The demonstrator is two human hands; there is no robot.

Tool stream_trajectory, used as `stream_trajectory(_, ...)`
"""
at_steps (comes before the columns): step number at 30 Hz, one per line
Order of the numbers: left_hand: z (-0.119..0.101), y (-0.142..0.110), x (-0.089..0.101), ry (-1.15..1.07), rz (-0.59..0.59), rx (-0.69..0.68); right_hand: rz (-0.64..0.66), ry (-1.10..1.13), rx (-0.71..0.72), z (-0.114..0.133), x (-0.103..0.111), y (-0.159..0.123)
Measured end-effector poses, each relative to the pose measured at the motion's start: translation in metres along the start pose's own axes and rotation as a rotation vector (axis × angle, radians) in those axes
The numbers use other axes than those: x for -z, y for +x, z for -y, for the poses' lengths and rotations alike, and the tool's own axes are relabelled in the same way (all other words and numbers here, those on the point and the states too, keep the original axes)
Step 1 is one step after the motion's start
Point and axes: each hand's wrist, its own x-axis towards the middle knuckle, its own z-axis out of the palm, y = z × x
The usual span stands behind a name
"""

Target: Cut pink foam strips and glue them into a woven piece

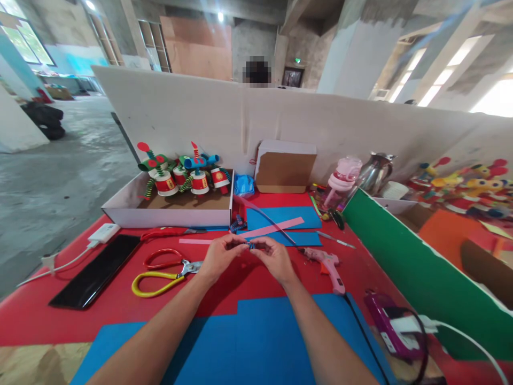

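Above the red tabletop (218,297), my left hand (223,256) and my right hand (276,258) meet in the middle. Between their pinched fingertips is a small dark blue folded paper spring (251,246), partly hidden by the fingers. Just beyond my hands lie blue paper sheets (262,216) with a pink paper strip (276,228) across them. Another dark blue paper spring (238,224) rests behind my left hand. Scissors (160,289) with one red and one yellow handle lie left of my left hand. A pink glue gun (329,264) lies right of my right hand.
A white box tray (168,218) holds several paper-cup figures (198,182). A black phone-like slab (98,270) and red-handled cutters (168,232) lie left. Right are a pink bottle (342,182), a green panel (417,272) and a purple device (390,323) with cables. Blue sheets (216,347) lie in front.
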Motion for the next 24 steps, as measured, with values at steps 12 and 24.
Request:
stream_trajectory(12,0.004,0.004,0.005,-0.008,-0.091,-0.022,-0.094,0.096,-0.001,0.001,0.004,0.002)
stream_trajectory(24,-0.002,-0.007,-0.004,0.255,-0.004,-0.376,0.051,0.442,-0.349,-0.003,-0.002,-0.003)
